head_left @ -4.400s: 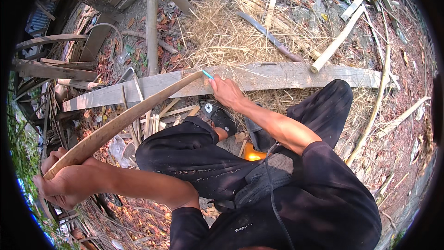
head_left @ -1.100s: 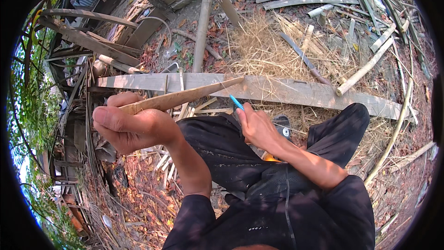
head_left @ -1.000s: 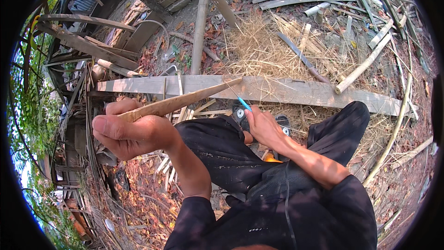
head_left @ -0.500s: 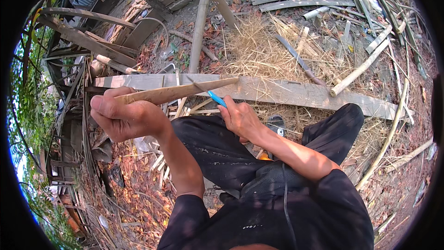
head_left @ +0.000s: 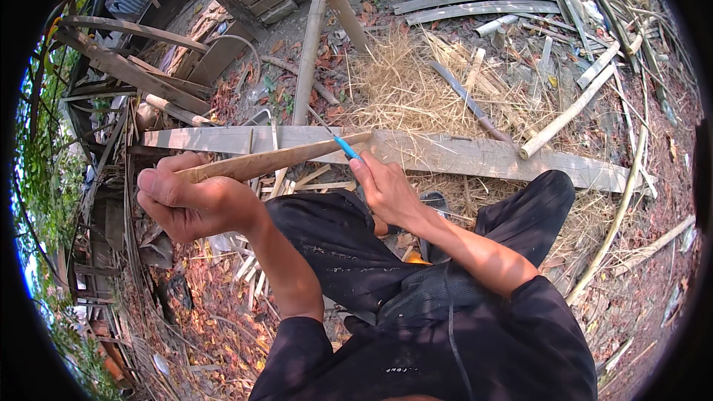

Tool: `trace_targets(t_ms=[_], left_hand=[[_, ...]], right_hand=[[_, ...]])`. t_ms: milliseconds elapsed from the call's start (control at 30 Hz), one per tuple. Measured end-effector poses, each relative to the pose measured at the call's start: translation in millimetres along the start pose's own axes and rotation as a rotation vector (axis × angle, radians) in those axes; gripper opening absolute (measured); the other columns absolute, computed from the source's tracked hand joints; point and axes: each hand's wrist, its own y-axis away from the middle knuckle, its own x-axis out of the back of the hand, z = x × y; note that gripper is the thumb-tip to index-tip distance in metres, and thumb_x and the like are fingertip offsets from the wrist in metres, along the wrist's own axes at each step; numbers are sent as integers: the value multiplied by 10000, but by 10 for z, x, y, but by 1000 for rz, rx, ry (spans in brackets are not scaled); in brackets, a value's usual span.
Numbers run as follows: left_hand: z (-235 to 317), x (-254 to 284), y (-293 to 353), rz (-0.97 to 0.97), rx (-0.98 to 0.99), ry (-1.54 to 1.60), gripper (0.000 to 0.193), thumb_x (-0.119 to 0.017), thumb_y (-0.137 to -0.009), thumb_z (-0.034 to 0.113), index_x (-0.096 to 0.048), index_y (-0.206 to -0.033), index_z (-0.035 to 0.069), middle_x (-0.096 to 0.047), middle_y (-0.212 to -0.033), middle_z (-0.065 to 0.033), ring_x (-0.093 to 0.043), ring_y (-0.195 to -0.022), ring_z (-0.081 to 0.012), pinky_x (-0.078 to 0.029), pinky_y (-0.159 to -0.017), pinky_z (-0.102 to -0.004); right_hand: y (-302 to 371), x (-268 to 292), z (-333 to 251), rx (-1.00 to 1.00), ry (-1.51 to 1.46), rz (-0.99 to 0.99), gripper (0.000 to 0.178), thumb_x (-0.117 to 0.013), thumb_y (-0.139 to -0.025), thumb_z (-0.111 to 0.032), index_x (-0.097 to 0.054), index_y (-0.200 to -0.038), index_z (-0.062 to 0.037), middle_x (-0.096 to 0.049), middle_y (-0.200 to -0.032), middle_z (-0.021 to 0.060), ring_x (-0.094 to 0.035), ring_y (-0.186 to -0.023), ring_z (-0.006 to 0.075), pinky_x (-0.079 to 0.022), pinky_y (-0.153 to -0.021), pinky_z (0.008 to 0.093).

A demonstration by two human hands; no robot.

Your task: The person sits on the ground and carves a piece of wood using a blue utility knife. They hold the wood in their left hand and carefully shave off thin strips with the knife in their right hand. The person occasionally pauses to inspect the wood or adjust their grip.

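My left hand (head_left: 197, 197) is closed round the wide end of a long, tapered wooden strip (head_left: 275, 160). The strip's narrow tip points right and sits over a plank (head_left: 431, 150); contact there is unclear. In my right hand (head_left: 388, 189) is a blue-handled tool (head_left: 344, 146) with a slim, pointed metal blade or shaft; its exact kind I cannot make out. The tool crosses the strip near its narrow end, and its point sticks out beyond the far edge. My right fingers are wrapped round the handle, partly hiding it.
A machete (head_left: 468, 98) with a dark blade lies across a heap of straw-like shavings (head_left: 394, 82) beyond the plank. Bamboo poles (head_left: 572, 115) and split slats (head_left: 483, 9) lie to the right and far side. Timber beams (head_left: 137, 74) stand at the left. Cut sticks (head_left: 249, 271) lie by my left leg.
The blue-handled tool and my right hand have turned, so its point now aims farther away, past the strip. My left hand still grips the strip, slightly lower in view; the whole view has shifted slightly.
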Motion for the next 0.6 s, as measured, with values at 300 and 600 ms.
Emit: trace_targets(t_ms=[300, 600], left_hand=[[-44, -5, -60, 26, 27, -10, 331, -431, -969, 220, -386, -687, 52, -425, -465, -32, -394, -393, -98, -390, -384, -231], [-125, -9, -69, 86, 53, -75, 386, -414, -960, 328, -333, -678, 77, -394, -474, -22, -372, -374, -100, -372, -363, -229]], right_hand=[[31, -231, 1226, -343, 430, -2, 398, -403, -975, -319, -561, -894, 37, -596, -647, 272, -597, -622, 461, -481, -550, 509], [-22, 28, 39, -158, 8, -90, 351, -425, -974, -290, -513, -845, 25, -504, -571, 226, -522, -540, 423, -373, -514, 470]])
